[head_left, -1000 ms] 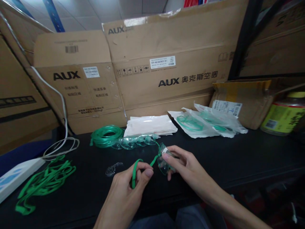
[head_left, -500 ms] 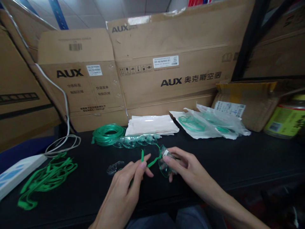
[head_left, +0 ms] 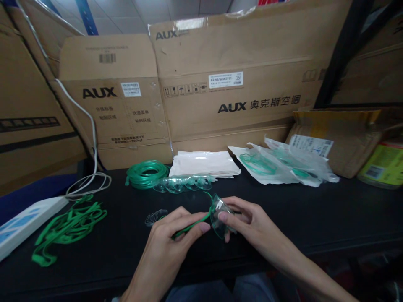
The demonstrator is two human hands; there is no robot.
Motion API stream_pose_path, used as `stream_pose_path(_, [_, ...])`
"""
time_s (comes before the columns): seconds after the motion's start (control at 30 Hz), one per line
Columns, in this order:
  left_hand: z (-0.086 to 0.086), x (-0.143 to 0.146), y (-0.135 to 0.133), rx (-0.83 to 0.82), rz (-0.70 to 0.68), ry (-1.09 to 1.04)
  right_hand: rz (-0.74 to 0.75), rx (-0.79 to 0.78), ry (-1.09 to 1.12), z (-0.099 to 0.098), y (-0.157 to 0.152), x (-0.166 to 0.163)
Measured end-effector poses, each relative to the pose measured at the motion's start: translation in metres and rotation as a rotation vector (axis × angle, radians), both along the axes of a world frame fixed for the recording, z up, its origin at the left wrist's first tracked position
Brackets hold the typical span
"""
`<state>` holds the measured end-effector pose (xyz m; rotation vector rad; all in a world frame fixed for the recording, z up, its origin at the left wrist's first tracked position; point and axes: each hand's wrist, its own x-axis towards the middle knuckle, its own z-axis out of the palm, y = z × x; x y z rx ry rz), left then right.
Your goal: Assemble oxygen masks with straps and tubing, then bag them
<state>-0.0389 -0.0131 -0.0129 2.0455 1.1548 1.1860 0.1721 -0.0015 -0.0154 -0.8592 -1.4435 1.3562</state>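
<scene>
Between thumb and fingers, my right hand [head_left: 244, 218] grips a clear oxygen mask [head_left: 219, 220] with a small metal nose strip. A green elastic strap [head_left: 192, 225] runs from the mask's left edge into my left hand [head_left: 176, 239], which is closed on it near the mask. A short green end sticks up above the mask's edge. Left of my left hand lie some thin clear plastic pieces [head_left: 155, 217]. Behind the hands, a row of clear masks [head_left: 182, 184] rests beside a coil of green tubing [head_left: 146, 173].
On the black table are a heap of green straps [head_left: 72, 226], a white power strip [head_left: 30, 222], a stack of white pouches [head_left: 204, 163] and filled pouches with green tubing [head_left: 280, 163]. Cardboard boxes [head_left: 195, 113] stand behind; a yellow-labelled jar [head_left: 385, 163] is at the right.
My left hand has moved right, up to the mask's edge. The strap, which was bent with its free end up, now lies straight along my left fingers. The view shifted slightly.
</scene>
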Motion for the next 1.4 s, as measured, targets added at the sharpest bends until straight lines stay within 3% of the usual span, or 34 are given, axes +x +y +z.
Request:
stream_pose_path(0.37, [0.0066, 0.0016, -0.0033, -0.061, 0.09, -0.043, 0.074, -0.052, 0.017, 0.0075, -0.0053, 0.0037])
stream_pose_path(0.67, [0.0068, 0.0004, -0.0004, -0.252, 0.022, -0.174, 0.103, -0.028, 0.043, 0.0072, -0.0042, 0.0032])
stream_pose_path(0.83, [0.004, -0.0001, -0.0015, -0.3, 0.022, -0.133, 0.083, -0.044, 0.03, 0.0062, -0.0055, 0.0044])
stream_pose_path(1.4, [0.0085, 0.0013, -0.0038, -0.281, 0.003, -0.064, 0.056, -0.031, 0.005, 0.0062, -0.005, 0.0033])
